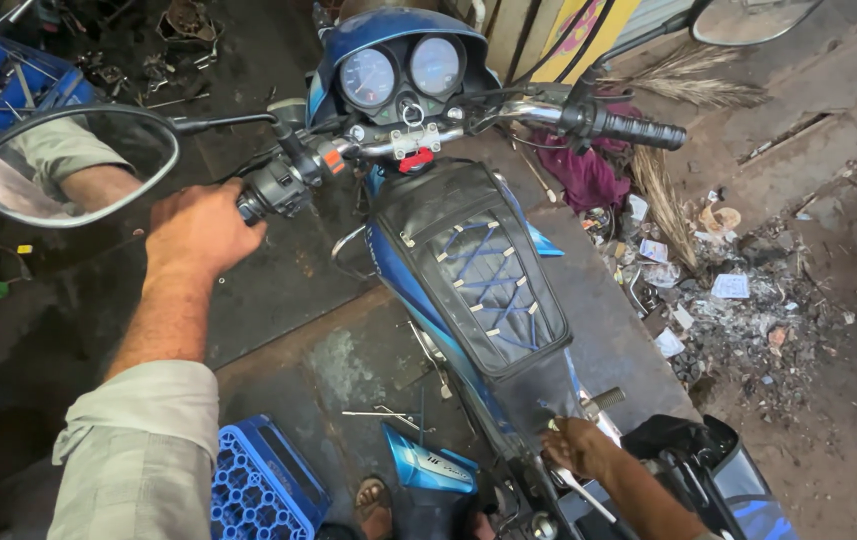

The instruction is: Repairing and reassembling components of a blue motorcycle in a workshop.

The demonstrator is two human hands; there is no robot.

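A blue motorcycle [468,270] stands on a dirty concrete floor [338,370], seen from above, its handlebar toward the top. The left hand [198,232] is closed around the left grip [248,205], arm stretched forward in a grey sleeve. The right hand [576,445] rests low on the frame behind the tank, just below the black quilted tank cover [483,275]; its fingers curl near a bolt [603,401], but whether they hold anything cannot be told. A round mirror [73,165] juts out left of the left hand. Two dials [400,70] sit above the bars. A blue crate [263,490] and a loose blue side panel [428,470] lie on the floor below.
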